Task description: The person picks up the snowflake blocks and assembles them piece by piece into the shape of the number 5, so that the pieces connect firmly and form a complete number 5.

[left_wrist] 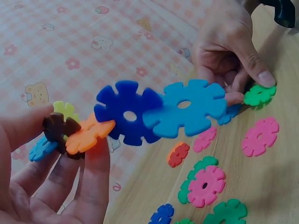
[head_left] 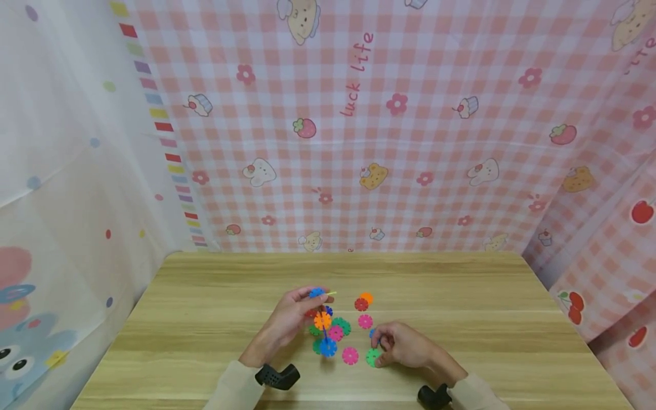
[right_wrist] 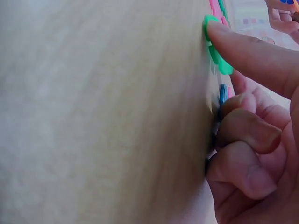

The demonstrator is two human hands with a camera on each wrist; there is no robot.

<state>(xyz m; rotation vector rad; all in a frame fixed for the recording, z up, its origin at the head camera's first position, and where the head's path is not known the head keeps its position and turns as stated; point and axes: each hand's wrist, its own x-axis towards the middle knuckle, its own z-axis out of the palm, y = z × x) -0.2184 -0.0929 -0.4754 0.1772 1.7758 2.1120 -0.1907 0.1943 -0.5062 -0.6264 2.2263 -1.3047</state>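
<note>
My left hand point(head_left: 289, 319) grips a string of joined notched plastic discs above the table. In the left wrist view it runs from a brown disc point(left_wrist: 60, 130) at the fingers, with yellow and light blue ones beside it, through an orange disc point(left_wrist: 88, 134) and a dark blue disc point(left_wrist: 112, 114) to a bright blue disc point(left_wrist: 189, 114). My right hand point(head_left: 407, 346) rests low on the tabletop, its thumb and index finger pinching the edge of a light green disc point(left_wrist: 260, 95). A blue disc point(left_wrist: 229, 114) lies beside its curled fingers, partly hidden.
Loose discs lie on the wooden table point(head_left: 205, 319) between the hands: pink point(head_left: 351, 356), another pink point(head_left: 365, 322), dark red point(head_left: 361, 304), orange point(head_left: 367, 298) and several green ones. A pink checked cloth point(head_left: 441, 142) hangs behind the table.
</note>
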